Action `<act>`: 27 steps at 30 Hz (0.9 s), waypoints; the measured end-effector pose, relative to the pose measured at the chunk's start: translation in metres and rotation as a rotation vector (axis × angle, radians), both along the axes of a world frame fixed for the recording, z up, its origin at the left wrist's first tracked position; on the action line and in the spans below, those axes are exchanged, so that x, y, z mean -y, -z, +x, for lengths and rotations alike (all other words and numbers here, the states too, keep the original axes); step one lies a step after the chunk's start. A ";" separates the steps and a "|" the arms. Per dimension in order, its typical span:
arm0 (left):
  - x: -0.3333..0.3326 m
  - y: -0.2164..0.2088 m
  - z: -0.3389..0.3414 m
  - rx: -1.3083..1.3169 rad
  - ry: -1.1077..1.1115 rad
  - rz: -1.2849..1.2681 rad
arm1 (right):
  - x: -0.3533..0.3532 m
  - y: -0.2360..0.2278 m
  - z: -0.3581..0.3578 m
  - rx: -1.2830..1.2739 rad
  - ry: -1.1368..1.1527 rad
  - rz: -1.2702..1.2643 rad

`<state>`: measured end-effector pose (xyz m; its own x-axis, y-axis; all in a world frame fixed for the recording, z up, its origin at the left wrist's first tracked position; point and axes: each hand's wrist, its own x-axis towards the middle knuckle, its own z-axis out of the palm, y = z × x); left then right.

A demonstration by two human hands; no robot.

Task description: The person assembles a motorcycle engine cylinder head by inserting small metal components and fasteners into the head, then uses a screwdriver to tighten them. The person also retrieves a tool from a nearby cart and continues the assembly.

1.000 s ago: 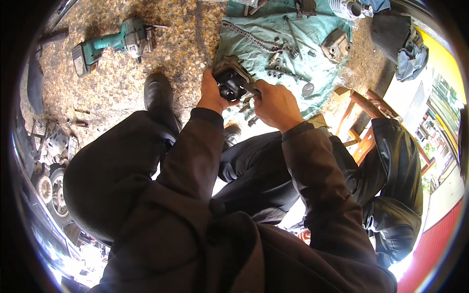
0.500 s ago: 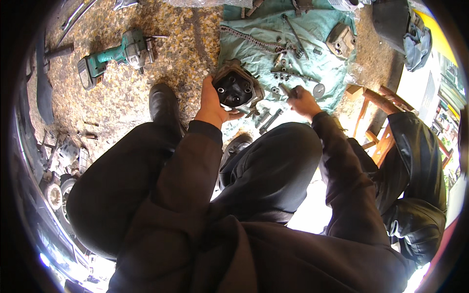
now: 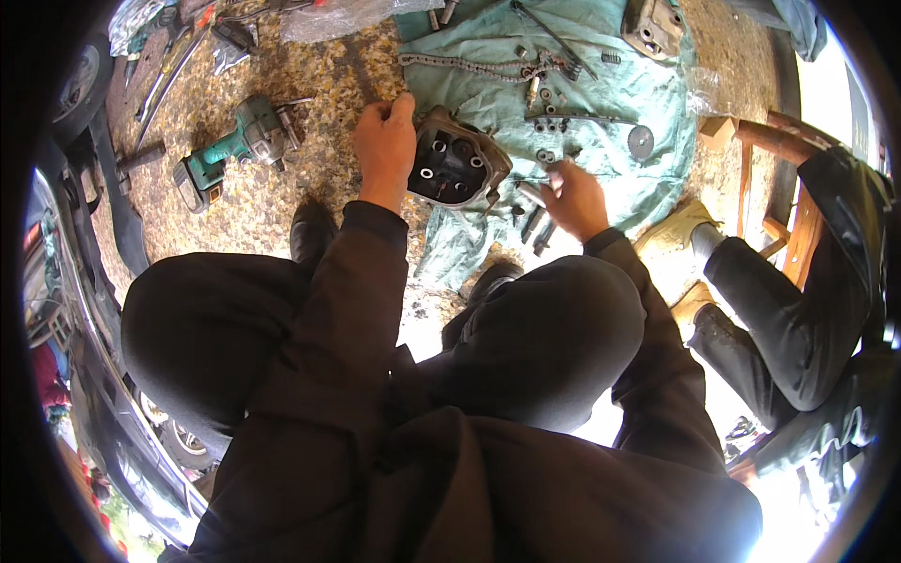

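A dark, hollow metal engine cover (image 3: 450,169) lies open side up on the left edge of the green cloth (image 3: 450,239). Its black inside has a few light ringed holes. My left hand (image 3: 385,150) is just left of the cover, fingers curled closed; anything inside them is hidden. To the right of the cover, my right hand (image 3: 577,202) is low over the cloth with its fingers around a short silvery metal rod (image 3: 531,194). Small nuts (image 3: 544,157) lie just beyond those fingertips, and dark bolts (image 3: 535,225) rest beside the hand.
Farther up the cloth are a chain (image 3: 460,64), a thin rod (image 3: 554,38), a round grey disc (image 3: 640,142) and another metal cover (image 3: 652,28). A green cordless power tool (image 3: 239,145) lies on the speckled floor at left. Another person's legs (image 3: 770,319) and a wooden stool (image 3: 798,225) are at right.
My left hand has let go of the engine cover and moved up and left beside it; the cover now rests on the cloth. My right hand stays low over the cloth with the rod.
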<state>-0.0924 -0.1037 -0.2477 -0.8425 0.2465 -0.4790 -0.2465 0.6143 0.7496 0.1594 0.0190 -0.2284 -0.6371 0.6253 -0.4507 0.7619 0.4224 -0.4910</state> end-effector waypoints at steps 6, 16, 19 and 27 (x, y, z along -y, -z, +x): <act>0.001 0.000 0.010 0.027 0.106 0.066 | -0.017 -0.043 -0.075 -0.549 -0.443 0.137; 0.007 0.000 0.009 -0.115 0.233 0.046 | 0.002 -0.041 -0.111 -0.390 -0.672 0.230; 0.007 0.003 0.011 -0.121 0.229 0.076 | 0.002 -0.041 -0.114 -0.388 -0.698 0.223; 0.010 0.011 0.009 -0.125 0.232 0.085 | -0.012 -0.052 -0.114 -0.579 -0.403 0.154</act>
<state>-0.0833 -0.1140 -0.2587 -0.8102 0.4745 -0.3442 -0.0091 0.5769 0.8168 0.0458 0.0312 -0.1761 -0.9415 0.3207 0.1034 0.1681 0.7130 -0.6807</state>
